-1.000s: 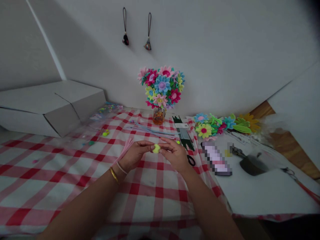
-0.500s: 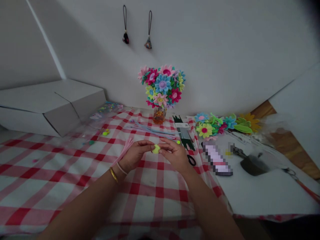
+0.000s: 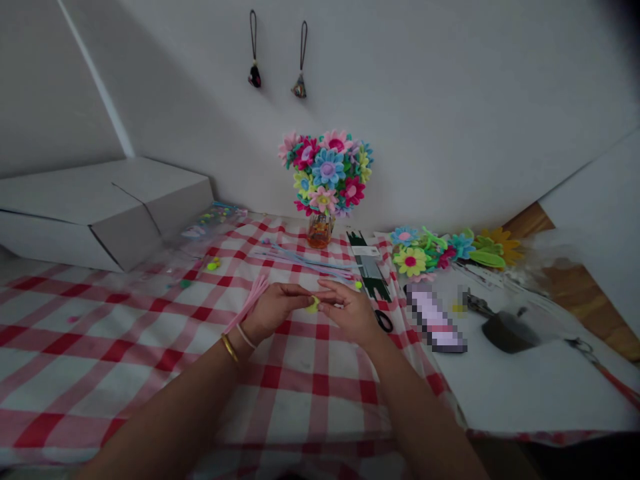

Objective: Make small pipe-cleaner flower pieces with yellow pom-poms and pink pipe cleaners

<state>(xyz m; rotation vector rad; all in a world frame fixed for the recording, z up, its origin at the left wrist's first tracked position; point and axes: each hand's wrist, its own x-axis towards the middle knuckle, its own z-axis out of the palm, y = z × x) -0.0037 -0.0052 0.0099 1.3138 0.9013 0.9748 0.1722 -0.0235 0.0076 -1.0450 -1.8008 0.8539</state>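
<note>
A small yellow fuzzy piece is pinched between both hands above the checked cloth, largely covered by fingers; its exact kind I cannot make out. My left hand grips its left side with thumb and fingertips. On the opposite side, the thumb and fingers of my right hand close on it. A bundle of pink pipe cleaners lies beside my left wrist. Near my right hand are a yellow-green pom-pom and a black ring-shaped handle.
Fuzzy flowers stand in a glass vase by the wall. Blue and pink pipe cleaners and a dark green bundle lie in front. Left is a white box; right are loose flowers and a blurred-out phone-like object.
The fingers have shifted around the yellow piece, and less of it shows now. Both hands stay in nearly the same place; the whole view has shifted slightly.
</note>
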